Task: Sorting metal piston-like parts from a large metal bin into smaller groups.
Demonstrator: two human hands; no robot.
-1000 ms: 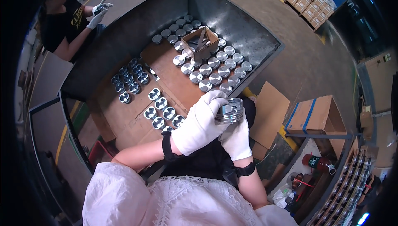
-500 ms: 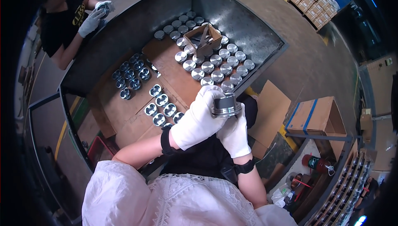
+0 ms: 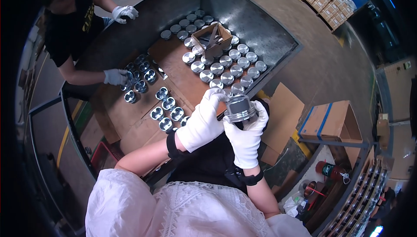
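A metal piston (image 3: 239,107) with a dark skirt and shiny ring grooves is held up in front of me, over the near edge of the bin. My right hand (image 3: 244,143), in a white glove, grips it from below and the right, thumb and fingers around its sides. My left hand (image 3: 203,118), gloved too, closes on its upper left side; some of its fingertips are hidden behind the piston. Just beyond, pistons (image 3: 216,69) stand in rows with flat round crowns up. Left of my left hand, other pistons (image 3: 168,103) show their hollow undersides.
The pistons stand on cardboard (image 3: 173,63) inside a dark metal bin (image 3: 260,24). A small cardboard box (image 3: 204,41) with strips in it sits among them. A co-worker's gloved hand (image 3: 115,77) touches pistons at the left. To the right are an open carton (image 3: 332,121) and a bottle (image 3: 330,170).
The piston has tilted and more of its skirt shows; my right hand now grips it more openly in view. The co-worker's hands have parted, one reaching down to the pistons at the left.
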